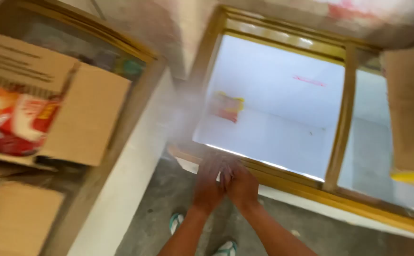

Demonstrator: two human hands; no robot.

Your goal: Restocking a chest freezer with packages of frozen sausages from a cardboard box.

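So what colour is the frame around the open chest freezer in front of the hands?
Golden yellow: the frame rims the white-walled freezer, seen in the head view.

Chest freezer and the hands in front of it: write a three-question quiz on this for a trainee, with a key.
1. True or false: the left hand and right hand are pressed together, holding nothing.
2. Multiple choice: what lies inside the open chest freezer? A) a stack of metal trays B) one small red and yellow packet C) a blue bucket
3. Fill in: the open cardboard box on the left holds red and orange ______.

Key:
1. True; the hands meet just in front of the freezer's wooden rim, though blur hides the fingers.
2. B
3. Packets
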